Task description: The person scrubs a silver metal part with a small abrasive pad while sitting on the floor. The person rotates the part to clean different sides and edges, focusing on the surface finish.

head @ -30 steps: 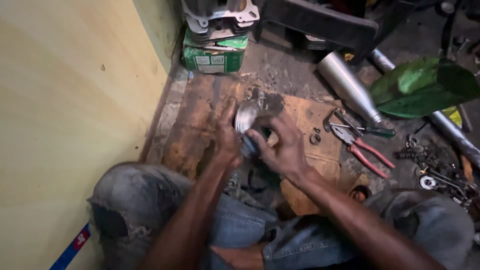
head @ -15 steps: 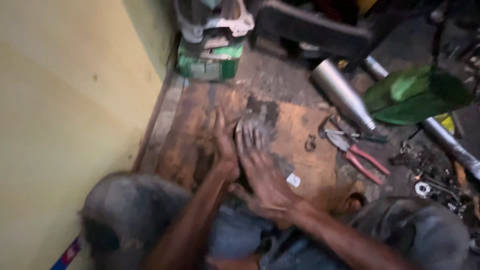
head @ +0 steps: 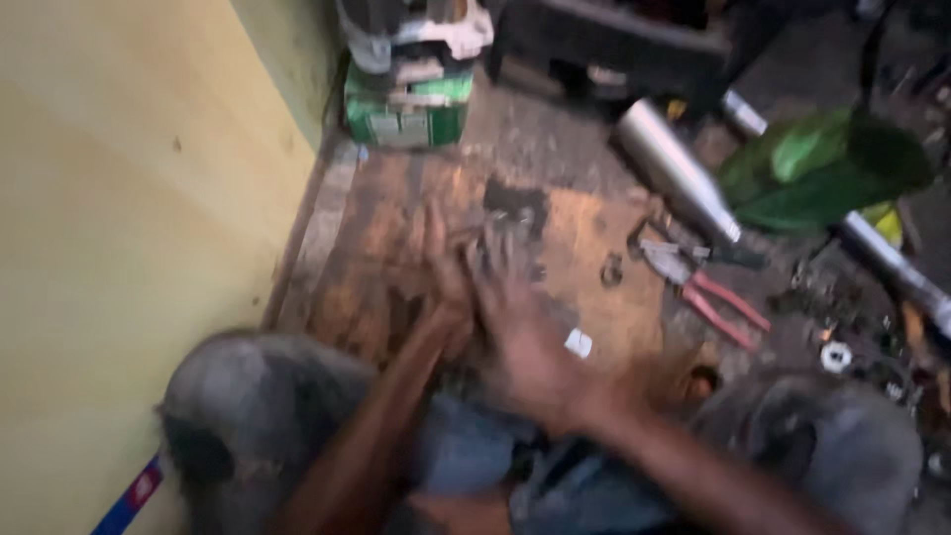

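Over the wooden board (head: pixel 584 238), blurred left hand (head: pixel 436 267) and right hand (head: pixel 525 337); grips unclear

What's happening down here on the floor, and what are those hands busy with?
A person sits on the floor with both hands over a worn wooden board. The left hand and right hand meet above it, too blurred to tell what they hold. Red-handled pliers, a silver tube and a green box lie nearby.
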